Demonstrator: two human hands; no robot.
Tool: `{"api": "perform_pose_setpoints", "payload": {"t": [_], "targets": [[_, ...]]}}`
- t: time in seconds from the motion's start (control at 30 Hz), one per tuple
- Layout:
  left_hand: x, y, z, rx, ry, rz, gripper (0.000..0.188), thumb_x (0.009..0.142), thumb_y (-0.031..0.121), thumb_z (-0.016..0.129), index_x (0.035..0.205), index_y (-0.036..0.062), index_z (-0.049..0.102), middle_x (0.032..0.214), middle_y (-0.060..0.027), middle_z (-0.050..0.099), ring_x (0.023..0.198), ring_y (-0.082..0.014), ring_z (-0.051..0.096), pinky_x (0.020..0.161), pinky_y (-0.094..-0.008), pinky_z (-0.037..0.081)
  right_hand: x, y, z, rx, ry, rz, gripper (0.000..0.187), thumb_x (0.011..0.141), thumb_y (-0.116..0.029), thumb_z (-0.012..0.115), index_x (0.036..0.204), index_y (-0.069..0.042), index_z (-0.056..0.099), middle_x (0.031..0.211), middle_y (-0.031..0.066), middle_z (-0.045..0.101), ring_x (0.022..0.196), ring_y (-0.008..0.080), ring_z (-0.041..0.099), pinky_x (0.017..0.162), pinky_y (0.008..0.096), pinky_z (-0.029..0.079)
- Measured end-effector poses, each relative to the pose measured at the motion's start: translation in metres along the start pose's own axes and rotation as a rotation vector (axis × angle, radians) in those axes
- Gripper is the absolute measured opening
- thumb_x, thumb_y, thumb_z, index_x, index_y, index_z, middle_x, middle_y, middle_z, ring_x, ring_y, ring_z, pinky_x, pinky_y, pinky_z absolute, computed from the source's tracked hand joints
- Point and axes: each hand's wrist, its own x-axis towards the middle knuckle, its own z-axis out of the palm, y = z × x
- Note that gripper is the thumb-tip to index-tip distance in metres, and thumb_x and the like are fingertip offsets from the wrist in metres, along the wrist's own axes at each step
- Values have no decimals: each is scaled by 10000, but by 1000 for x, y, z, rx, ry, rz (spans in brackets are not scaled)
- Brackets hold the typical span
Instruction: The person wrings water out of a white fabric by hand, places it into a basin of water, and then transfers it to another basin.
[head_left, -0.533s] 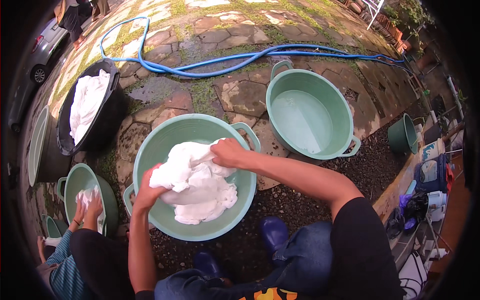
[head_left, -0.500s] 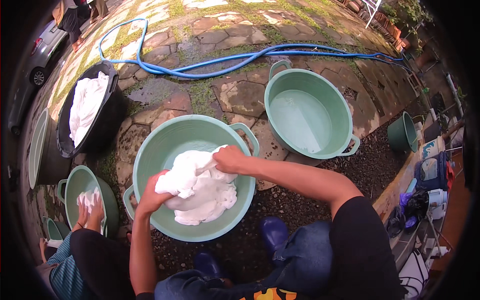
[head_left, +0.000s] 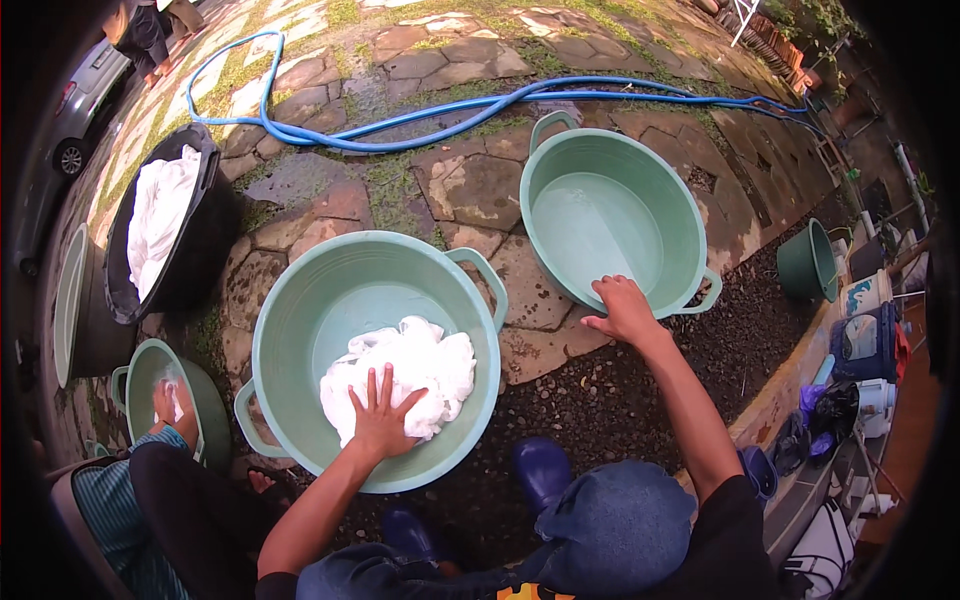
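Head view: white cloth [head_left: 432, 362] lies under the left fingers [head_left: 372, 390].

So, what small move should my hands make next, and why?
I'd probably close the grip of your right hand on the green tub at right: thumb and fingers sit apart at its near rim, though firm contact is hard to judge. Your left hand lies spread on the white cloth, so only the right seems free.
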Motion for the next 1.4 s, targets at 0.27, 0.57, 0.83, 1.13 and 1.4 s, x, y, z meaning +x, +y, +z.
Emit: {"api": "perform_pose_setpoints", "payload": {"t": [0.27, 0.57, 0.83, 1.13, 1.4], "targets": [[-39, 11, -21, -312, 15, 97, 958, 619, 764, 582, 1422, 329, 290, 1504, -235, -33, 1346, -503, -106, 970, -727, -34, -3, 28, 51, -69, -19, -24, 173, 648, -54, 600, 814, -13, 572, 617, 187, 600, 622, 389, 604, 593, 476, 473], [-69, 49, -24, -157, 360, 205, 764, 582, 142, 717, 1298, 270, 482, 1392, -75, 369, 1336, -400, 232, 1011, -706, 142, -28, -9, 50, -43, -46, -53, 147, 620, -46, 583, 759, -3, 564, 594, 196, 587, 604, 393, 599, 574, 473, 472], [-21, 71, -41, -171, 486, 106, 729, 590, 106, 727, 1269, 228, 491, 1342, -74, 394, 1315, -352, 276, 1025, -676, 153, -71, -57, 50, -20, -105, -85, 153, 634, -56, 586, 775, -2, 561, 593, 193, 595, 590, 373, 610, 569, 458, 476], [-16, 52, -51, -158, 511, 132, 552, 673, 230, 739, 1185, 179, 540, 1279, -74, 456, 1299, -334, 297, 1070, -603, 156, -109, -107, 53, 72, -239, -49, 267, 673, -150, 662, 864, 9, 562, 684, 158, 638, 684, 358, 638, 643, 457, 478], [-24, 63, -117, -943, -230, 176, 455, 842, 327, 644, 1178, 76, 468, 972, -100, 613, 868, -238, 617, 755, -344, 513, -116, -40, 6, 455, 115, 1, 497, 771, -329, 676, 1095, 34, 574, 1050, 226, 606, 987, 369, 580, 868, 429, 460]]}}
